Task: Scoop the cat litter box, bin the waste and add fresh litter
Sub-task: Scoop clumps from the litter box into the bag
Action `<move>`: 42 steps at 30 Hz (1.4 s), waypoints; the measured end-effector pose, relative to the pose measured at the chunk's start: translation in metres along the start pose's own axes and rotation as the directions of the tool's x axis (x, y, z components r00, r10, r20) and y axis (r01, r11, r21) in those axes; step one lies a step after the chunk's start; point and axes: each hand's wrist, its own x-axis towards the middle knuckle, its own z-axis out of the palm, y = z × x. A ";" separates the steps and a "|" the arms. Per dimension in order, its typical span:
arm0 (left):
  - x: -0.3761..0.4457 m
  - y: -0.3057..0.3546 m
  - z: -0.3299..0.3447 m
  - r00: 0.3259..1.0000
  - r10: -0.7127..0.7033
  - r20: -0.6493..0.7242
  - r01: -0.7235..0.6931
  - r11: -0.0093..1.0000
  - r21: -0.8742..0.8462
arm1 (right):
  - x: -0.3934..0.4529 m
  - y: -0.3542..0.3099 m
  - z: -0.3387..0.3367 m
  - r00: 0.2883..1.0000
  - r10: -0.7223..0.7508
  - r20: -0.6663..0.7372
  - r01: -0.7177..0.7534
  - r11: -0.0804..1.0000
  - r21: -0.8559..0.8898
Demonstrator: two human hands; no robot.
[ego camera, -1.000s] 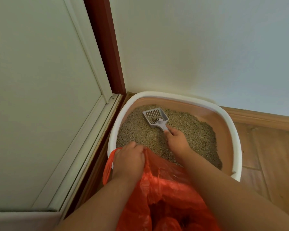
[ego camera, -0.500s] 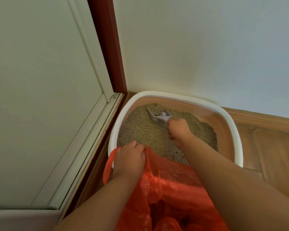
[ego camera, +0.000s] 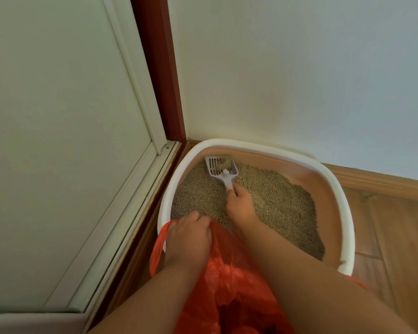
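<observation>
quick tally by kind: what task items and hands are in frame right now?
Litter box: 1
Slotted scoop: 1, holding a clump of litter
Orange plastic bag: 1
Hands: 2, the left hand has its grip on the bag's rim, the right hand on the scoop's handle
Total: 5

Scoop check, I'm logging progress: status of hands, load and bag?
Right hand grips slotted scoop, a clump in it, at litter box far end. Left hand holds orange bag open. Path to bag unobstructed.
</observation>
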 end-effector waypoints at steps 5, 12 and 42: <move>0.002 -0.001 0.003 1.000 -0.013 -0.014 0.013 1.000 0.012 | -0.011 0.005 -0.036 0.992 -0.054 0.114 0.052 0.998 0.021; 0.005 -0.002 0.003 1.000 -0.012 0.024 0.011 1.000 0.019 | -0.039 0.003 -0.094 0.990 -0.083 0.115 0.092 0.993 -0.079; -0.050 0.016 -0.079 0.883 0.179 0.435 -0.293 0.933 0.210 | -0.123 -0.062 -0.209 0.992 -0.108 0.062 0.119 0.973 -0.200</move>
